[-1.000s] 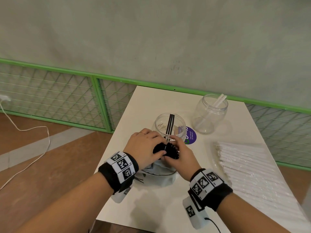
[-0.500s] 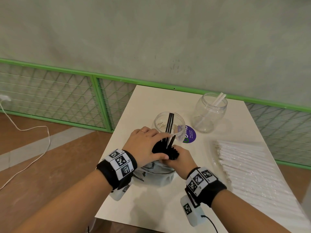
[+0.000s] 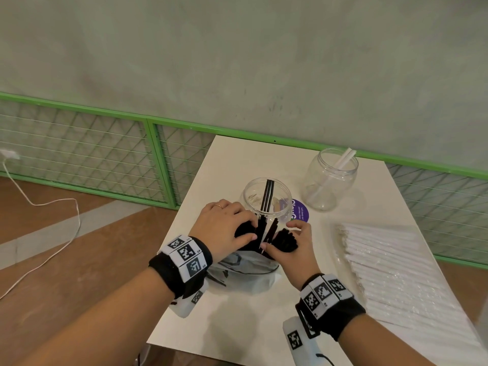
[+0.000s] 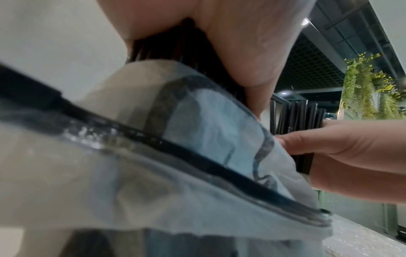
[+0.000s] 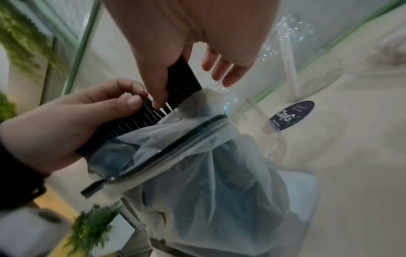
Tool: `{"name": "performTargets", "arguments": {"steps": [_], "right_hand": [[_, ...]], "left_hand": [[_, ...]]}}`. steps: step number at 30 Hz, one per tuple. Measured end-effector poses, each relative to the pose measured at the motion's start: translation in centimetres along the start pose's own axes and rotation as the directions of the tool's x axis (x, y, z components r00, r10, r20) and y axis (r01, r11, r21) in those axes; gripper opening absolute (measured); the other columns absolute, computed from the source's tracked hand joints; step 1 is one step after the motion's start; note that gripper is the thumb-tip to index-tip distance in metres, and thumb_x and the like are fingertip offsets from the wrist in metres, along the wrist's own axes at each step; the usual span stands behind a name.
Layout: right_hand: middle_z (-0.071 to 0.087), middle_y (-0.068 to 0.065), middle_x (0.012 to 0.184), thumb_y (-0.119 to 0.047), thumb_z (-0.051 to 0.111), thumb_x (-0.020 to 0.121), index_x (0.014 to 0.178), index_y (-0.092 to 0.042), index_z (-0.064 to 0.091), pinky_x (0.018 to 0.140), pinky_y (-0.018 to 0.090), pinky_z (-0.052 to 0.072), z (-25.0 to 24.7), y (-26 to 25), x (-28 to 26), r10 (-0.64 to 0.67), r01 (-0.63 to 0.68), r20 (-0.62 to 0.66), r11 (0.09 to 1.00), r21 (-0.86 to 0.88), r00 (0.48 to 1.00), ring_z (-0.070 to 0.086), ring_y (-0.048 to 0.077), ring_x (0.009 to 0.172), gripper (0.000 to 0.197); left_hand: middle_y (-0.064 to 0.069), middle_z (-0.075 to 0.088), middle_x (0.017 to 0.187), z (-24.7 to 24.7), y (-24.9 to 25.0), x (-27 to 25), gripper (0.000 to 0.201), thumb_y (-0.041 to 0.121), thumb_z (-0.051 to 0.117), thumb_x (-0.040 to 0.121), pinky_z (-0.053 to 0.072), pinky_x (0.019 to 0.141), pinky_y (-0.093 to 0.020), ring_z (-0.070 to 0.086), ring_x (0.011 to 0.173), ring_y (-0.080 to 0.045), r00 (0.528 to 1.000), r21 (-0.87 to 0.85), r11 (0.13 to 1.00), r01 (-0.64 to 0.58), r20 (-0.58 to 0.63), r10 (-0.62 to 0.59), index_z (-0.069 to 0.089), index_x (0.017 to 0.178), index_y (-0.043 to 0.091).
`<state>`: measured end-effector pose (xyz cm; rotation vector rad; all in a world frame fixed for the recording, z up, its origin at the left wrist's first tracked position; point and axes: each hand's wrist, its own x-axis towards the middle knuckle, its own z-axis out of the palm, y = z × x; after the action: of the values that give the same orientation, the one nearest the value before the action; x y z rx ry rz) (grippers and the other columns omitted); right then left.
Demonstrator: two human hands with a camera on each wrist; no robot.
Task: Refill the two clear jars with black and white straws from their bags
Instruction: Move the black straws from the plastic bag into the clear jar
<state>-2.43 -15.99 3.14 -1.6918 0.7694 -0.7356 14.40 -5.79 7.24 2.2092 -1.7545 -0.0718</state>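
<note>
A bundle of black straws (image 3: 266, 233) stands out of a clear zip bag (image 3: 248, 268) at the table's near middle. My left hand (image 3: 227, 228) grips the left part of the bundle (image 5: 123, 127). My right hand (image 3: 290, 247) grips the right part (image 5: 182, 74) between thumb and fingers. Just behind the hands stands a clear jar (image 3: 266, 199) with a few black straws in it. A second clear jar (image 3: 330, 178) with white straws stands further back right. The bag of white straws (image 3: 390, 265) lies flat on the right.
A round purple sticker (image 3: 299, 213) lies on the white table (image 3: 237, 165) between the jars. A green-framed mesh fence (image 3: 158, 154) runs behind and left of the table. A white cable (image 3: 52, 233) trails over the floor at left.
The hands held the black straws close together as one bunch; now they have drawn apart, the right hand moving right, and the bundle is spread into two parts.
</note>
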Motion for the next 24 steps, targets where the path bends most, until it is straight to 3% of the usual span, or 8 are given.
{"name": "performTargets", "arguments": {"steps": [2,6,10,12,14,17,20,24], "right_hand": [[0.064,0.002,0.091,-0.011,0.082,0.069,0.102,-0.021,0.054,0.072,0.015,0.048,0.1,0.2,0.3,0.036,-0.036,0.011,0.999,-0.011,0.999,0.062,-0.003,0.079,0.045],[0.069,-0.006,0.077,-0.018,0.078,0.075,0.085,-0.023,0.066,0.067,0.015,0.047,0.8,-0.5,0.4,0.003,0.004,0.089,0.997,-0.076,0.996,0.061,-0.002,0.070,0.016],[0.066,-0.016,0.072,-0.012,0.075,0.078,0.082,-0.031,0.061,0.066,0.013,0.045,0.9,-0.7,0.2,-0.011,0.024,0.192,0.998,-0.062,0.981,0.060,-0.005,0.069,0.024],[0.069,-0.011,0.081,-0.012,0.074,0.079,0.090,-0.029,0.063,0.071,0.016,0.047,0.9,-0.9,0.3,0.001,0.018,0.260,0.997,-0.072,0.966,0.062,-0.003,0.076,0.023],[0.070,-0.006,0.095,-0.014,0.075,0.079,0.104,-0.025,0.062,0.080,0.020,0.050,0.9,-1.0,0.6,0.013,0.013,0.301,0.996,-0.084,0.954,0.064,0.003,0.088,0.031],[0.069,-0.005,0.102,-0.014,0.075,0.077,0.113,-0.023,0.060,0.086,0.022,0.050,1.0,-1.0,0.9,-0.008,0.033,0.283,0.996,-0.083,0.959,0.063,0.006,0.097,0.040],[0.069,-0.005,0.099,-0.011,0.076,0.077,0.105,-0.025,0.062,0.086,0.024,0.050,0.7,-1.0,1.0,-0.004,0.009,0.199,1.000,-0.022,0.980,0.064,0.007,0.096,0.035],[0.067,-0.009,0.077,-0.008,0.072,0.081,0.086,-0.017,0.065,0.075,0.021,0.047,0.2,-2.0,1.0,0.013,-0.020,0.157,0.999,0.045,0.987,0.061,0.004,0.078,0.012]], "left_hand": [[0.017,0.057,0.102,0.0,0.1,0.0,0.038,0.065,0.035,0.078,0.034,0.090,-0.033,0.049,0.100,-0.013,1.000,0.008,1.000,-0.004,-0.002,0.004,0.054,0.103,0.043],[0.017,0.055,0.106,-0.2,0.5,-0.1,0.045,0.063,0.052,0.077,0.032,0.091,-0.031,0.048,0.104,-0.013,1.000,-0.028,0.999,0.021,-0.005,-0.021,0.045,0.115,0.040],[0.010,0.041,0.127,-0.4,0.3,-0.1,0.086,0.071,0.060,0.065,0.038,0.092,-0.036,0.043,0.113,-0.014,1.000,-0.028,0.999,0.025,0.009,-0.025,0.023,0.137,0.043],[0.015,0.030,0.143,-0.5,0.1,-0.1,0.089,0.077,0.052,0.064,0.037,0.095,-0.039,0.035,0.122,-0.015,0.998,0.033,0.999,-0.021,0.054,0.019,0.016,0.140,0.050],[0.020,0.029,0.148,-0.4,0.0,0.0,0.077,0.078,0.045,0.067,0.036,0.096,-0.041,0.032,0.125,-0.014,0.994,0.054,0.996,-0.075,0.088,0.070,0.029,0.137,0.051],[0.023,0.045,0.136,-0.2,-0.4,-0.1,0.054,0.073,0.043,0.072,0.040,0.091,-0.042,0.039,0.121,-0.014,0.996,0.009,0.996,-0.087,0.034,0.087,0.055,0.117,0.047],[0.024,0.050,0.125,0.0,-0.9,-0.1,0.040,0.068,0.040,0.077,0.043,0.085,-0.041,0.043,0.114,-0.012,0.996,-0.003,0.997,-0.082,-0.029,0.082,0.063,0.098,0.042],[0.023,0.051,0.116,0.2,-1.5,-0.3,0.033,0.065,0.041,0.078,0.042,0.083,-0.038,0.044,0.110,-0.011,0.995,-0.007,0.997,-0.079,-0.058,0.079,0.063,0.087,0.042]]}}
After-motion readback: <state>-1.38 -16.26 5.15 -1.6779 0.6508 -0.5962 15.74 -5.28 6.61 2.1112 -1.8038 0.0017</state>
